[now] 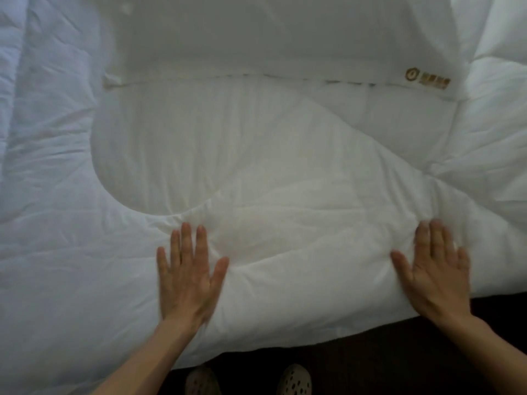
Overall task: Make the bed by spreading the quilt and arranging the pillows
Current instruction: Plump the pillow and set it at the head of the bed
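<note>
Thick white padded quilt [285, 201] covers nearly the whole view, its near edge hanging over the bed side above a dark floor [385, 360]. A folded-over layer of the quilt lies in the centre, its rounded edge curving from upper left down toward the hands; creases fan out at right. Farther off, a white rectangular pillow [285, 38] lies flat on the quilt, its near hem carrying a small gold embroidered logo [427, 79] at the right end. Left hand [189, 280] lies palm down on the quilt near the bed edge, fingers straight and slightly spread, gripping nothing. Right hand [436, 276] does likewise, well apart to the right, fingers extended flat on the fabric, somewhat blurred. Both forearms reach in from below. Two pale perforated clog-style shoes [293, 380] show on the floor between the arms.
</note>
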The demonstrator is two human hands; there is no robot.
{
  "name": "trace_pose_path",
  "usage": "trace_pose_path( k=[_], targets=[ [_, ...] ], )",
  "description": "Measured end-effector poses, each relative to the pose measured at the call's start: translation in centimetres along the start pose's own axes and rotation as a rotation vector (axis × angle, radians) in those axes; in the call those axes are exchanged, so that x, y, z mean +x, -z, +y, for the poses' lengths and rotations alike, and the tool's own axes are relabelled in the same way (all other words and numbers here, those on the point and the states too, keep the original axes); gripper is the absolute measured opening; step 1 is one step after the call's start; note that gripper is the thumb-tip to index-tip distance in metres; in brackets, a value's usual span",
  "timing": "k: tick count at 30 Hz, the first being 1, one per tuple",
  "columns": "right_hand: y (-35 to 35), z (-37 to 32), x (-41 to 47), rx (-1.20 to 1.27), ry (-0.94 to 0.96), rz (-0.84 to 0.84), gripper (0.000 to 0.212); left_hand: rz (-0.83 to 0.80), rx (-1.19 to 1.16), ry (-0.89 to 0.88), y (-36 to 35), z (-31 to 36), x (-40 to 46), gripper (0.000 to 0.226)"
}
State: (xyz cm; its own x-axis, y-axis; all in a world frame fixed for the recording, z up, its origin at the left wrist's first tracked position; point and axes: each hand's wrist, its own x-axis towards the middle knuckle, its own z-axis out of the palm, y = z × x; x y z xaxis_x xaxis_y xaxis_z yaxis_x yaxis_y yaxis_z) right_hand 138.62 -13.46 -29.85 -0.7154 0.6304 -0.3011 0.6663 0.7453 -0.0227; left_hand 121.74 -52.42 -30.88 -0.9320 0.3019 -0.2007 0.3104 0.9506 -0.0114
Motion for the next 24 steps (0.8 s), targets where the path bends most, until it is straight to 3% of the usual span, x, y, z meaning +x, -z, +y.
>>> trace_pose_path(
  k=[4,9,13,20,24],
  targets=[
    [1.1,-0.2,0.8,-0.004,-0.023,-0.045,0.090,-0.115,0.011,0.007,1.1,0.5,-0.1,0.081],
    [5.5,-2.3,7.3,0.192,-0.061,-0.016,0.101,-0.183,-0.074,-0.034,3.1,1.5,3.6,0.083],
    [10.5,-5.3,15.6,0.372,-0.108,0.005,0.083,-0.151,-0.125,-0.087,5.4,5.0,9.7,0.076],
    [16.0,-8.5,26.3,0.602,-0.148,0.142,0.082,-0.174,-0.126,-0.154,8.9,12.5,18.8,0.085],
    [19.2,-7.4,31.0,0.688,-0.251,0.186,0.107,-0.292,-0.216,-0.067,9.9,17.0,21.3,0.074]
  ],
)
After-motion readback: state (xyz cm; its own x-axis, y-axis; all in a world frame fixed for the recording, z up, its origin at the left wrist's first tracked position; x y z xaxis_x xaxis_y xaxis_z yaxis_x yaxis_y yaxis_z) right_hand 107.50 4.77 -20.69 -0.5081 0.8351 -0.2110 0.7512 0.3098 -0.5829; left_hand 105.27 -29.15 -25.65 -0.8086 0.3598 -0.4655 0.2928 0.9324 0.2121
